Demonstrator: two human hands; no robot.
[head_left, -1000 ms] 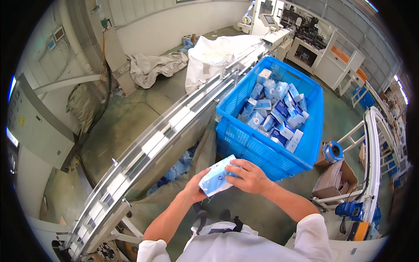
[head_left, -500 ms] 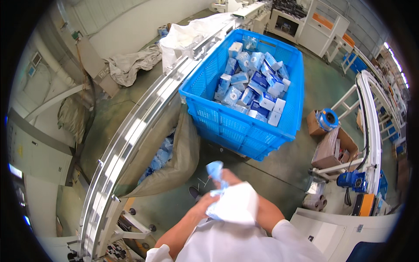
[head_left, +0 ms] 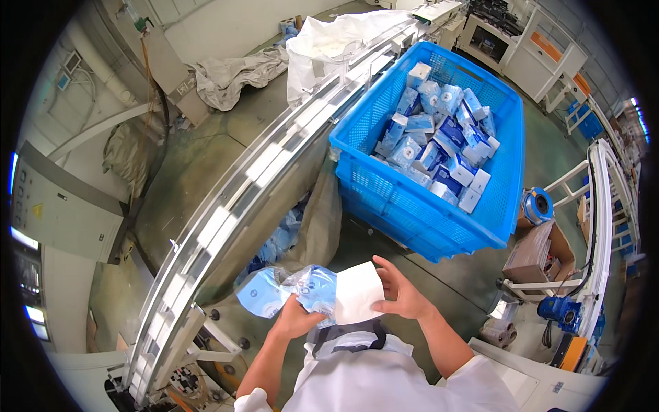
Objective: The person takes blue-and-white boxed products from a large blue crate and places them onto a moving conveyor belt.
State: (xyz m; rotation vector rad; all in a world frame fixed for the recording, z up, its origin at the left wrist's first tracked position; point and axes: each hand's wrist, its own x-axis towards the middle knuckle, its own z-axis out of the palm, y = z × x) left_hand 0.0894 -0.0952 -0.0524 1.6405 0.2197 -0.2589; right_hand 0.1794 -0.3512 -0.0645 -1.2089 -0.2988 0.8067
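My left hand (head_left: 296,319) is closed on a blue and clear plastic wrapper (head_left: 312,292), thumb on the near side. The wrapper's loose blue end spreads out to the left. A white block of folded tissues (head_left: 358,294) sticks out of the wrapper's right side, bare on the faces I can see. My right hand (head_left: 405,292) grips the block's right end between thumb and fingers. Beyond my hands stands a big blue plastic crate (head_left: 425,213), partly filled with blue and white tissue packs (head_left: 449,134).
A curved conveyor (head_left: 233,199) runs along my left. Beneath it hangs a grey sack (head_left: 322,226) holding blue wrappers (head_left: 285,237). On the right are an open cardboard box (head_left: 539,250), a blue motor (head_left: 559,310) and a white frame (head_left: 604,226). A white bulk bag (head_left: 322,44) stands farther back.
The tissue block has turned and come out level in front of me, its wrapper spread leftward. My right hand has moved from behind it to its right end. The view has shifted.
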